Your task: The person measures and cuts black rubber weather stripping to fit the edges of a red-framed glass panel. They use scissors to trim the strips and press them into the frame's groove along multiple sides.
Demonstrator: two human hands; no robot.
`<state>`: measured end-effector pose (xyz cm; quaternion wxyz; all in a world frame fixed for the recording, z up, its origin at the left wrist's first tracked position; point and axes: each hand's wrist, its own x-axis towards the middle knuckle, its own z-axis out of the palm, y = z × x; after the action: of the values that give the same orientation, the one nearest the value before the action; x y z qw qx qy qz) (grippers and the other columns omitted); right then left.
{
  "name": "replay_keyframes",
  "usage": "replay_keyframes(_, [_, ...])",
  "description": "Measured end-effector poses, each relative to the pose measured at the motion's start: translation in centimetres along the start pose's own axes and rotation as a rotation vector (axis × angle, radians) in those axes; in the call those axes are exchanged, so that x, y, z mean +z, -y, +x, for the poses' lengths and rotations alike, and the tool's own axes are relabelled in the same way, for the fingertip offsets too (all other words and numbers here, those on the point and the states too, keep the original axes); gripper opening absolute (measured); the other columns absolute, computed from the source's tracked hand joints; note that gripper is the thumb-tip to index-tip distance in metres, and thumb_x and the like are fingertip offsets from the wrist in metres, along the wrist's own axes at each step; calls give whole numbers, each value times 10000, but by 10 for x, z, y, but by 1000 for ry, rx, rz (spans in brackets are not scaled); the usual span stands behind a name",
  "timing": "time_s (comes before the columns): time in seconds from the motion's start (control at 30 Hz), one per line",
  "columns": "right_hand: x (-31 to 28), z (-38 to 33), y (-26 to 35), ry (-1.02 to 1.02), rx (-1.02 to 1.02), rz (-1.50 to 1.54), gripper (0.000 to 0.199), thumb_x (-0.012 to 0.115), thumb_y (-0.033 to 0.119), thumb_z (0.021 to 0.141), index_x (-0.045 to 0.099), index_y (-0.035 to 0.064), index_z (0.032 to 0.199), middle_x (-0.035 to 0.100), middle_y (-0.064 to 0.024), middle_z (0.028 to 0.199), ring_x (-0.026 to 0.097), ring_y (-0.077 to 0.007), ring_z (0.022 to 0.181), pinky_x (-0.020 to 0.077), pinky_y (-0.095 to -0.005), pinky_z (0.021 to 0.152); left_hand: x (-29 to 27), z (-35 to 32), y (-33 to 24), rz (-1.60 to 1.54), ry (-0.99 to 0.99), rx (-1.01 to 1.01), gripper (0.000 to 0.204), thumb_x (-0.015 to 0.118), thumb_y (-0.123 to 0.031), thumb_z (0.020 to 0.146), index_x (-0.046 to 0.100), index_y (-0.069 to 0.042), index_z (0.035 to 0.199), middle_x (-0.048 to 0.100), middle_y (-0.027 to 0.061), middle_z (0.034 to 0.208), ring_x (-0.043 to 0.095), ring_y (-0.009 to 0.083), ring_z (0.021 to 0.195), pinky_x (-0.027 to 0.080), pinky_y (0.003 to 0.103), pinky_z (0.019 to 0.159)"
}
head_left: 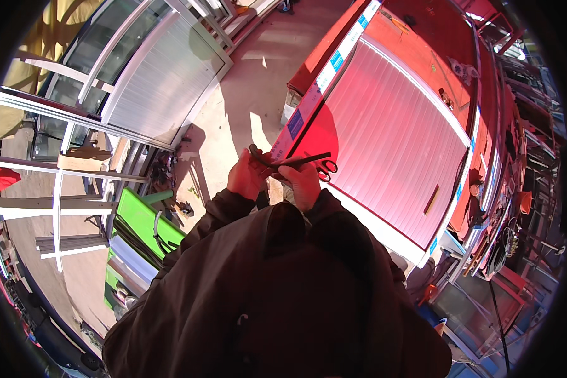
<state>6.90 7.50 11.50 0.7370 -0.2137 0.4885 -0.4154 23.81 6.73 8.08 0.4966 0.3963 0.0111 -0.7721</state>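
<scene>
Head view, looking down over a dark jacket at two hands raised in front of the chest. The left hand [246, 176] and the right hand [302, 181] are both closed around a thin dark strip [293, 161], apparently a length of rubber seal, which runs from a curled end above the left hand out to the right past the right hand. The strip is held in the air, clear of the bench. Just right of the right hand, red-handled scissors [326, 167] lie on the ribbed panel [390, 145], untouched by either hand. The panel, framed in pale profile with blue-and-white protective tape along its near-left edge, rests on a red workbench [422, 38]. As a judgement, the work on the strip is at an early stage: the strip is not seated in any frame groove, and the scissors are not in use. To the left, a white-framed door leaf [164, 75] leans among loose profiles, and a green sheet [142, 217] lies near the floor.
</scene>
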Motion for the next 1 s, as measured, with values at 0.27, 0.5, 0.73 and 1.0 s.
replay_keyframes(0.27, [-59, -11, -58, 61, -138, -500, 152, 685, 1, 821, 657, 4, 970, 660, -51, 909, 628, -141, 858, 498, -302, 745, -65, 61, -139, -187, -190, 435, 295, 391, -343, 1072, 571, -112, 1030, 515, -5, 790, 448, 138, 625, 412, 308, 577])
replay_keyframes(0.5, [-118, -2, -8, -394, -360, -1560, 352, 720, 250, 831, 650, 67, 1123, 609, -156, 1093, 581, -363, 1037, 493, -473, 870, 6, 5, -172, 454, -101, 499, 300, 502, -285, 1056, 580, -49, 1222, 459, -22, 705, 359, 66, 496, 296, 236, 437])
replay_keyframes(0.73, [-141, 23, 6, -218, -144, -1633, 325, 785, 257, 763, 680, 31, 970, 639, -168, 956, 628, -349, 930, 517, -456, 812, 46, -14, -139, 697, 122, 332, 268, 523, -193, 1023, 612, -3, 1190, 605, 5, 790, 474, 51, 576, 376, 207, 500])
replay_keyframes(1.0, [-32, -8, 61, 194, 12, -432, 228, 638, 66, 911, 604, -44, 1107, 639, -62, 907, 613, -124, 818, 518, -278, 750, 78, -39, -127, 975, 162, 325, 259, 597, -193, 963, 657, 23, 1093, 620, 8, 768, 533, 66, 685, 436, 240, 626])
